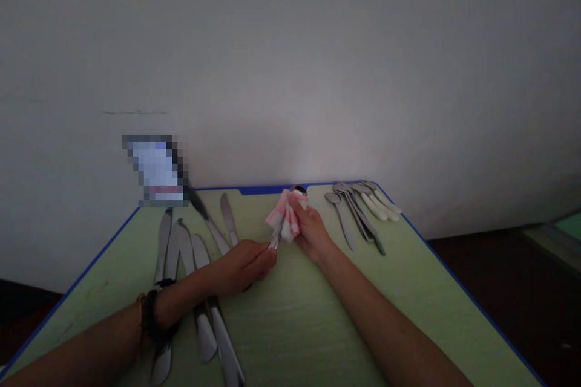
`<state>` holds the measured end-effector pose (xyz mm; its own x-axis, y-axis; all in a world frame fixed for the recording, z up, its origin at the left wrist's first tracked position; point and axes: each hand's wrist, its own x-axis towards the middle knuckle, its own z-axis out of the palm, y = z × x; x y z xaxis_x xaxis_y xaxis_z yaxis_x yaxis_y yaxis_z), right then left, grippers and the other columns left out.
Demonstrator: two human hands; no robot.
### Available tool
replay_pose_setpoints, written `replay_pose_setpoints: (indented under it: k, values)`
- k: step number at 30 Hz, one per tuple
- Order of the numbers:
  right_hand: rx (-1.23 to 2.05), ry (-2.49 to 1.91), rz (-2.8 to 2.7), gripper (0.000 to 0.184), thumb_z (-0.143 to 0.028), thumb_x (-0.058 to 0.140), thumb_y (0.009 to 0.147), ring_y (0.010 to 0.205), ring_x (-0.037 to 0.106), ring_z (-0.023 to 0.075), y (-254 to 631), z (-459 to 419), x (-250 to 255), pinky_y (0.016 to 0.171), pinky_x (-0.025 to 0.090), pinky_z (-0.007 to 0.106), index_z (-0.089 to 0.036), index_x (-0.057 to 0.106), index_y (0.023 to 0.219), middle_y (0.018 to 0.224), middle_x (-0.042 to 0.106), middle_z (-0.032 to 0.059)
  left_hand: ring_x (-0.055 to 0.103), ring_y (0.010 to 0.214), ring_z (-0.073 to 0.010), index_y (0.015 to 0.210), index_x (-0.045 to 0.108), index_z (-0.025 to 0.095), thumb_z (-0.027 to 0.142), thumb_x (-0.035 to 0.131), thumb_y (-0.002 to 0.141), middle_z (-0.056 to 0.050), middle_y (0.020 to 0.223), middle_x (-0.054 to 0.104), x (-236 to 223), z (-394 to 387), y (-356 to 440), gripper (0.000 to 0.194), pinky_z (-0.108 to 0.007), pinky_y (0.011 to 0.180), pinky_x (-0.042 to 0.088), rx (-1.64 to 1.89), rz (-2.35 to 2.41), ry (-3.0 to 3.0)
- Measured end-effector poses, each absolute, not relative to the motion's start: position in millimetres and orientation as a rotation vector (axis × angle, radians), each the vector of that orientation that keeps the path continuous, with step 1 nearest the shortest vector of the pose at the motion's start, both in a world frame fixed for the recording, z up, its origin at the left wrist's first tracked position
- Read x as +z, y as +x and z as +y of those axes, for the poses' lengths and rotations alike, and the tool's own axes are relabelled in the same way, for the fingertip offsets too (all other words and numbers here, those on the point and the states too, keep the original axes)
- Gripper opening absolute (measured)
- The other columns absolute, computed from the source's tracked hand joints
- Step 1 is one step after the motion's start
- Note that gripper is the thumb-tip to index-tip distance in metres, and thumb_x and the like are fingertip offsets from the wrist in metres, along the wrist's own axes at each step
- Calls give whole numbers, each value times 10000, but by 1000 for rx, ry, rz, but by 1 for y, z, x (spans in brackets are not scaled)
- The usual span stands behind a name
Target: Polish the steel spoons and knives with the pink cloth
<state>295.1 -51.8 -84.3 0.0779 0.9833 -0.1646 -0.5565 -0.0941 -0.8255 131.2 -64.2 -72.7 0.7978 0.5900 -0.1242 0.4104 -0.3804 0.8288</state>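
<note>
- And it's the left hand (247, 266) gripping a spoon (299, 190) low on its handle, fingers closed tight!
- Up top, the right hand (311, 230) pinches a pink-and-white cloth (287, 217) bunched about that same spoon, the bowl peeking out past the folds.
- So both hands meet over the far middle of the green, blue-edged bench (299, 326), spoon slanting between them.
- Over on the left, a spread of table knives (206, 338), some running beneath the left forearm, dark band (157, 314) at the wrist.
- Across to the right, more spoons (342, 221) lie near pieces with white handles (379, 208).
- Back left corner: a pixelated, bright-faced object (157, 169), details hidden.
</note>
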Motion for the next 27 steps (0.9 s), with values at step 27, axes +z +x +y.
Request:
replay_pose_setpoints:
  k: [27]
  values:
    - [1653,-536,-398,302,-480,661,732,606,551,86,302,-53,-80,609,441,195,-212,658,870,674,650,-49,285,412,-47,714,416,180,522,502,848,92,498,374,-86,-50,131,377,-171,394,232,553,600,1434]
